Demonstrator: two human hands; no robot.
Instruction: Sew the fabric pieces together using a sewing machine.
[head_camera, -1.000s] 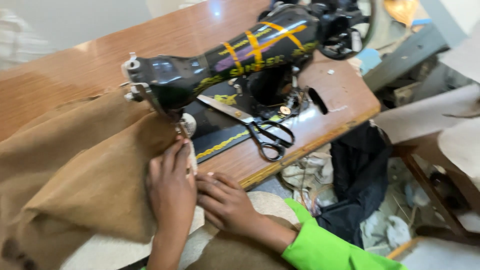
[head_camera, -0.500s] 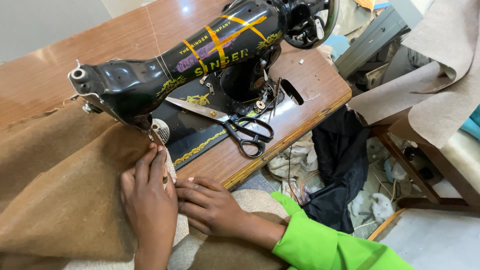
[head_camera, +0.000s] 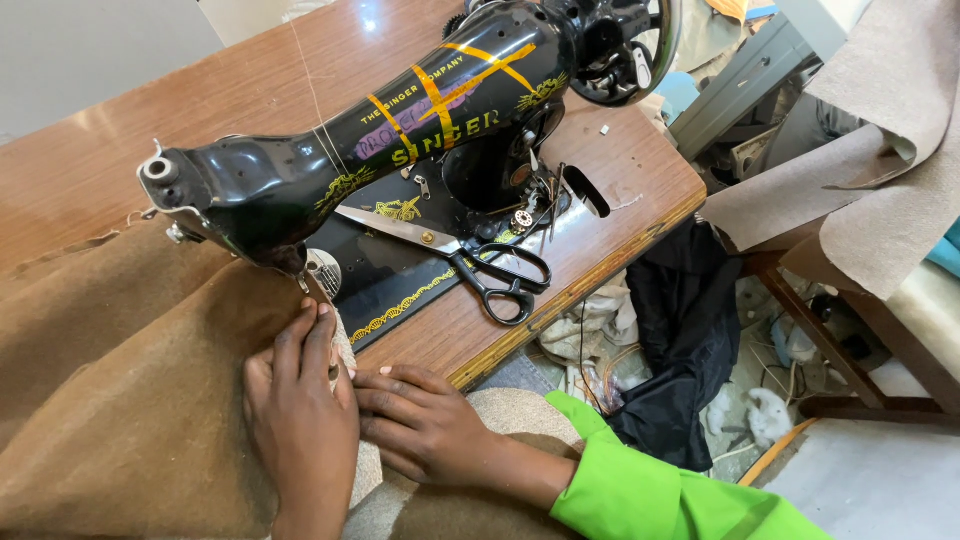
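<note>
Both hands lie at the lower centre of the frame, side by side and touching. Left hand (head_camera: 300, 420) rests flat, fingers extended and together, pressing the brown fabric (head_camera: 120, 400) just below the needle area of the sewing machine (head_camera: 400, 140). Right hand (head_camera: 425, 425), in a bright green sleeve (head_camera: 650, 495), lies flat beside it, fingers extended toward the left hand and resting on the fabric edge; neither hand is clamped on anything. Brown fabric fills the lower left of the frame and runs under the head of the black machine. Scissors (head_camera: 470, 265) with black handles lie on the machine bed at centre, blades pointing to the upper left. Wooden table (head_camera: 620, 190) supports the machine. Grey fabric (head_camera: 880, 170) hangs at the upper right.
</note>
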